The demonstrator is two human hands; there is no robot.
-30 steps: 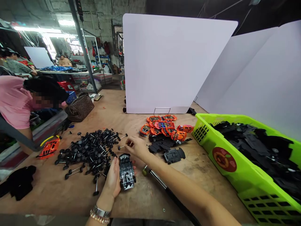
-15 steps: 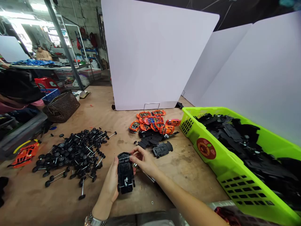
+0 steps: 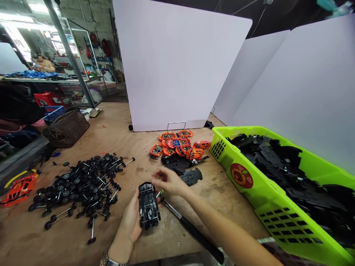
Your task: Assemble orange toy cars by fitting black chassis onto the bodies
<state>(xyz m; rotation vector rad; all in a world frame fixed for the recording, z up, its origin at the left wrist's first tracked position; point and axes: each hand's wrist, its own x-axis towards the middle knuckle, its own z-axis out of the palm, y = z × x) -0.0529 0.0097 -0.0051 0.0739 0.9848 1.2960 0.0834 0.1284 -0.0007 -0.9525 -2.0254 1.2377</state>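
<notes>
Holding the black chassis [image 3: 149, 208] in our left hand [image 3: 131, 221], head view: thumb along its left edge, fingertips showing at its right edge, long axis near to far. Our right hand [image 3: 168, 181] is at the chassis's far right corner, fingers curled; can't tell if they touch it or pinch anything.

Surface: brown tabletop [image 3: 222, 214], stained in patches. We've got a pile of wheel axles [image 3: 88, 184] on the left, a black-gripped tool [image 3: 195, 232] just right of the chassis, orange car shells [image 3: 179, 142] clustered farther off, a dark plate [image 3: 191, 176] on their near side. Green basket [image 3: 263, 197] on the right, full of black parts [image 3: 271, 155]. White panel [image 3: 180, 66] stands far, brown bag [image 3: 68, 127] far left. Beyond that, another worktable [image 3: 72, 79] with a blue heap [image 3: 33, 74] and a person [image 3: 46, 65].

Materials: chassis looks like moulded plastic, roughly rectangular, relief underside up, wheels at its near end. Axles: thin shiny rods, round black wheels. Basket wall slotted, panel smooth and flat.
</notes>
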